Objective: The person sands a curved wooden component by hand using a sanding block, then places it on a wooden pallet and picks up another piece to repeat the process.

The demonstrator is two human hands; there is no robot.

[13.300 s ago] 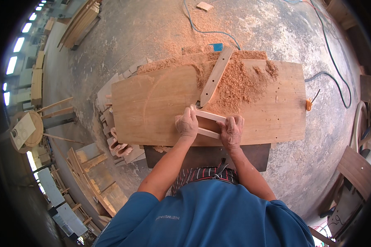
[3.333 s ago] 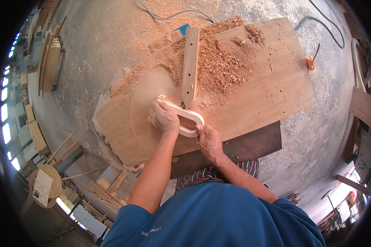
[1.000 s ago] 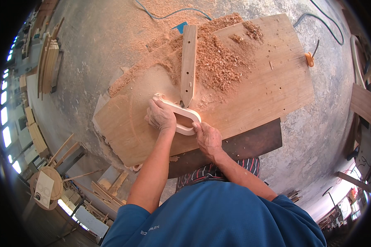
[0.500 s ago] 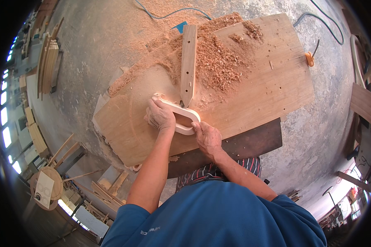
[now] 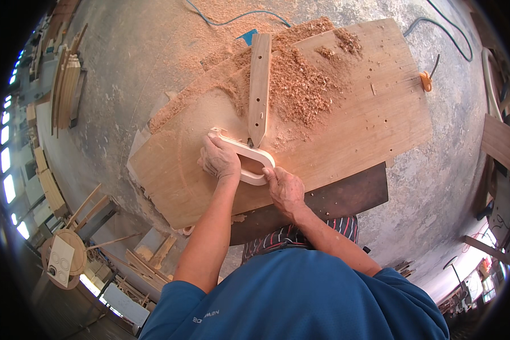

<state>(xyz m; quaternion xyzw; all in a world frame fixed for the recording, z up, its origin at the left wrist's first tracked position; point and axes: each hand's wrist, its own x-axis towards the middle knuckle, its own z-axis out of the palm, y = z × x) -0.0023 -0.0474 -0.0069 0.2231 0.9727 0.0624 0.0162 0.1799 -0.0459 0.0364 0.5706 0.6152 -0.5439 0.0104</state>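
You are seeing no packages, labels, signs or screens anywhere around your workspace in this view.

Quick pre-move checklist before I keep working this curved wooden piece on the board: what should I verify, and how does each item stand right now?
1. Left hand on the curved wooden piece: ok, it presses on the piece's left part.
2. Right hand steadying it: ok, fingers at the lower right curve.
3. Piece flat on the board: cannot tell, the hands hide much of it.
4. Wooden slat meeting the piece: ok, its pointed end sits at the upper edge.
5. Sawdust away from the hands: ok, piled beyond the piece.
6. Orange tool out of the way: ok, at the far right.
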